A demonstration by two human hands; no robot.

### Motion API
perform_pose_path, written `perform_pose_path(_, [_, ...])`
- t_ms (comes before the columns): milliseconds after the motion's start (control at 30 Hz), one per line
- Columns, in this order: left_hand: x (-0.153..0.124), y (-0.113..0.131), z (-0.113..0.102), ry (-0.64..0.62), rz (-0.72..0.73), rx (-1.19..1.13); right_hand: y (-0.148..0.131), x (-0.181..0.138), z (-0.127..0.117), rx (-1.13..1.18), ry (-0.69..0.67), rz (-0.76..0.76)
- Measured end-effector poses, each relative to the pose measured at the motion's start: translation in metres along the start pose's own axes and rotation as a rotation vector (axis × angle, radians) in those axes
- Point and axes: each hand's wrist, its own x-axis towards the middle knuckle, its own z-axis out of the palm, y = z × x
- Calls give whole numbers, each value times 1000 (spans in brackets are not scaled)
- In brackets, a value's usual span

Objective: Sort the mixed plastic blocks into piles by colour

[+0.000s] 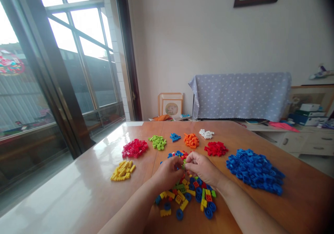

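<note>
My left hand (169, 173) and my right hand (202, 168) meet above a mixed pile of coloured bricks (186, 195) on the wooden table (300, 206). Both hands pinch a small green brick (184, 164) between their fingertips. Sorted heaps lie around the hands: yellow (122, 170), red (135, 148), green (158, 142), a few blue (175, 137), orange (191, 140), white (206, 133), a second red heap (216, 148) and a large blue heap (254, 170) at the right.
A big window (52, 70) runs along the left. Behind the table stand a dotted grey cloth cover (241, 94), a framed picture (171, 105) on the floor and a low cabinet (300, 140) with boxes at the right.
</note>
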Motion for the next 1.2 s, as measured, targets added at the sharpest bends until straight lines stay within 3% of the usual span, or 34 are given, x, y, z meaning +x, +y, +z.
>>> perform_pose_path(67, [3, -7, 2, 5, -40, -69, -3, -2, 1, 38, -14, 18])
perform_pose_path(167, [11, -23, -3, 115, -77, -7, -5, -3, 0, 41, 3, 38])
perform_pose_path(333, [19, -52, -33, 346, -285, 220, -4, -3, -3, 39, 53, 43])
perform_pose_path(533, [18, -75, -54, 462, -412, 216, 4, 0, -5, 61, 32, 23])
perform_pose_path(800, [17, -68, -50, 344, -371, 474, 14, 7, -8, 56, 74, 7])
perform_pose_path(1033, [17, -74, -46, 286, -288, 524, 17, 8, -9, 64, 70, -20])
perform_pose_path(1200, [21, -76, -46, 261, -307, 556, 18, 8, -11, 66, 75, -19])
